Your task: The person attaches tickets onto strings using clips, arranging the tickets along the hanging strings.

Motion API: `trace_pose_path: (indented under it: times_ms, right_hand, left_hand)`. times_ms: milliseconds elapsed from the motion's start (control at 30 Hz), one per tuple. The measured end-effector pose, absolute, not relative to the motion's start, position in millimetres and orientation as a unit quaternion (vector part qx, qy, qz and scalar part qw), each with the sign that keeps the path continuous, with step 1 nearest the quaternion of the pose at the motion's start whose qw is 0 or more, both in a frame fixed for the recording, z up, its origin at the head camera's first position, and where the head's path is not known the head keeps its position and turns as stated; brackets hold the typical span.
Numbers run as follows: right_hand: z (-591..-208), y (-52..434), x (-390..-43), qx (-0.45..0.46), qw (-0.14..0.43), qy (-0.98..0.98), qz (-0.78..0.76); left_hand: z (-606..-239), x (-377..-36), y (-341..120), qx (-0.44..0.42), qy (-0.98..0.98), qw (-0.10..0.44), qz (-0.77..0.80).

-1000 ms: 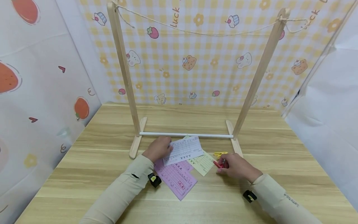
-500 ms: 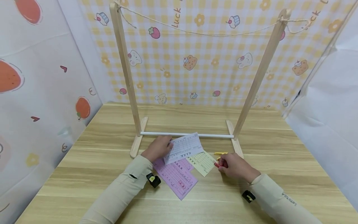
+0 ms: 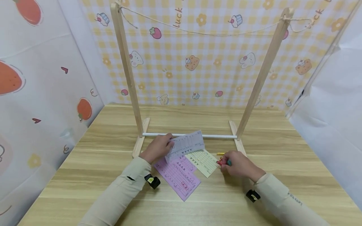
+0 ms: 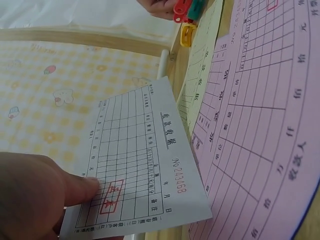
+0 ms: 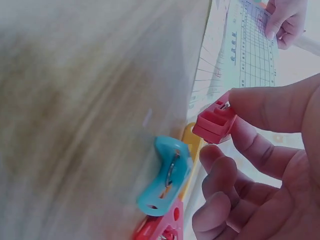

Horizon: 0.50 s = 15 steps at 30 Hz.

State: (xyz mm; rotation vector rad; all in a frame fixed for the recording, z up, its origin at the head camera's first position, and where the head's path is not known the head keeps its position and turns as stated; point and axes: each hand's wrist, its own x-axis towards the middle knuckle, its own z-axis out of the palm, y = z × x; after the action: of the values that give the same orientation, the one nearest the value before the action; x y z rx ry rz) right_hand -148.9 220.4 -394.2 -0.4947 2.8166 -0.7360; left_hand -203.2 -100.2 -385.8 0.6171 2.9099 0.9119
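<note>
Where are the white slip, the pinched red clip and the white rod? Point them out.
White slip point(image 4: 134, 157): left wrist view, on its printed grid.
Red clip point(image 5: 215, 121): right wrist view, on its exposed end.
White rod point(image 3: 219, 136): head view, on its bare right-hand stretch.

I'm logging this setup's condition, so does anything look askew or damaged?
No clear damage. The string sags instead of running taut between the wooden posts, and the left sleeve shows a dark mark, possibly a hole.
</note>
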Motion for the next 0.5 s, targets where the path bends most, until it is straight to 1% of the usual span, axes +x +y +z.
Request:
trace_pose_path:
  times_ms: [167,500]
  right_hand:
    - [-390.2,220.6,-151.8,-0.186,0.079,0.946,-0.252]
    - [-381.1,217.4,-154.0,-0.201,0.065,0.943,-0.258]
  left_hand:
    - [-383.1,-202.5,-104.2,0.203,0.936,0.002,0.287]
    - [-376.6,-200.0,-114.2,0.191,0.942,-0.002,0.275]
